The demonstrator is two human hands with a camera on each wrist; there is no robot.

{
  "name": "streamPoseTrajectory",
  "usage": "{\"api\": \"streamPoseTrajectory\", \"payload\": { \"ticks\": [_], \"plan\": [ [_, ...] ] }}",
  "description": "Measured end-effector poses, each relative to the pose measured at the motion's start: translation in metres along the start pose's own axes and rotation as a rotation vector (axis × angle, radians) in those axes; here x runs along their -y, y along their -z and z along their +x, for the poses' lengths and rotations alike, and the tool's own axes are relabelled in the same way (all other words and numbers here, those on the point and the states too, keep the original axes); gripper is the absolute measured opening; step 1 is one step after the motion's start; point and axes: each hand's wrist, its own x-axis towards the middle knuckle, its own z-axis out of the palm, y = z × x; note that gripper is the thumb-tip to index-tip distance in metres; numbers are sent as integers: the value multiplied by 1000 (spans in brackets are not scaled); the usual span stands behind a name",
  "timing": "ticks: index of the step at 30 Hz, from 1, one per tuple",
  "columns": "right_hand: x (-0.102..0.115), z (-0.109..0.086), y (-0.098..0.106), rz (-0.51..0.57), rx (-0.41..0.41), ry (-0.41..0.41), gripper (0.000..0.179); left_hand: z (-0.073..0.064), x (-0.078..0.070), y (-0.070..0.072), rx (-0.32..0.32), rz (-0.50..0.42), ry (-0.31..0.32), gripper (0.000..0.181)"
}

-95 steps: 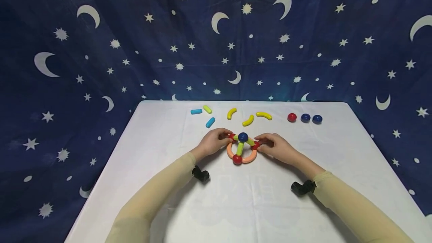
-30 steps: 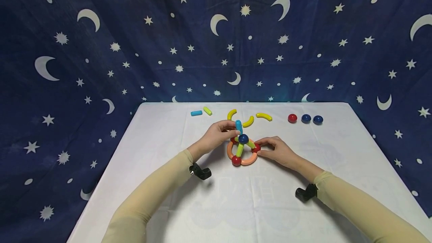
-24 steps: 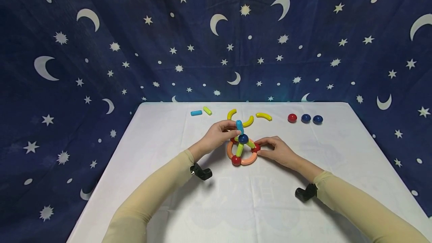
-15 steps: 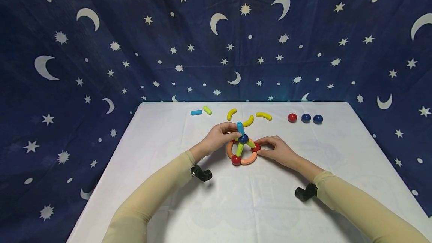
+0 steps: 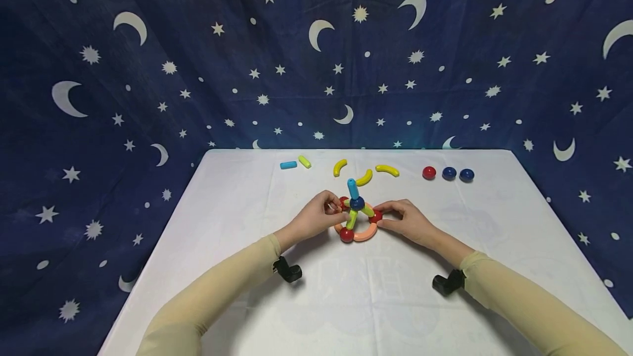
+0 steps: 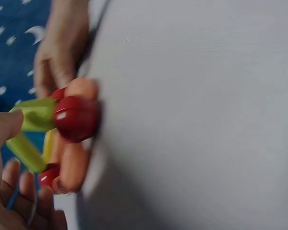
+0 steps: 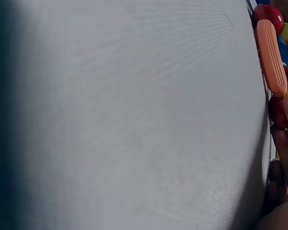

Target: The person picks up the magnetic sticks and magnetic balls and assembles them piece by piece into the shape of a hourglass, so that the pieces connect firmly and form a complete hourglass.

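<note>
A magnetic ball-and-stick structure stands mid-table: curved orange sticks (image 5: 366,233) ring its base between red balls, and green sticks (image 5: 351,220) lean up to a dark blue ball (image 5: 357,204). Upright on that ball is a light blue stick (image 5: 353,189), touched by no hand. My left hand (image 5: 316,216) is at the structure's left side, fingers loosely apart; in the left wrist view its thumb (image 6: 9,123) overlaps a green stick, with nothing gripped. My right hand (image 5: 409,225) pinches the right red ball (image 5: 376,216) between thumb and fingers. The front red ball (image 6: 77,118) sits near the table.
Behind the structure lie yellow curved sticks (image 5: 387,170), with a loose blue stick (image 5: 288,165) and a green stick (image 5: 304,161) to their left. At the back right are a red ball (image 5: 429,173) and two dark blue balls (image 5: 449,173). A white cloth (image 5: 316,301) covers the table.
My left hand fetched a light blue stick from the back, stood it on the top blue ball, then let go and moved down and left. My right hand stays at the red ball.
</note>
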Motion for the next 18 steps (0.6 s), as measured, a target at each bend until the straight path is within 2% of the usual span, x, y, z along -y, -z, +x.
{"api": "streamPoseTrajectory", "payload": {
  "ticks": [2, 6, 8, 12, 18],
  "plan": [
    [0, -1, 1, -15, -8, 12, 46, -8, 2, -6, 1, 124, 6, 46],
    [0, -2, 3, -44, -19, 40, 45, -20, 5, -20, -13, 367, -27, 55],
    [0, -3, 3, -57, -20, 46, 44, -23, 5, -25, -36, 441, -47, 55],
    [1, -4, 2, -100, -25, 61, 42, -25, 7, -27, -66, 478, -55, 48],
    [0, -12, 0, -172, -39, 80, 37, -21, 13, -16, -51, 392, -39, 33]
  ]
}}
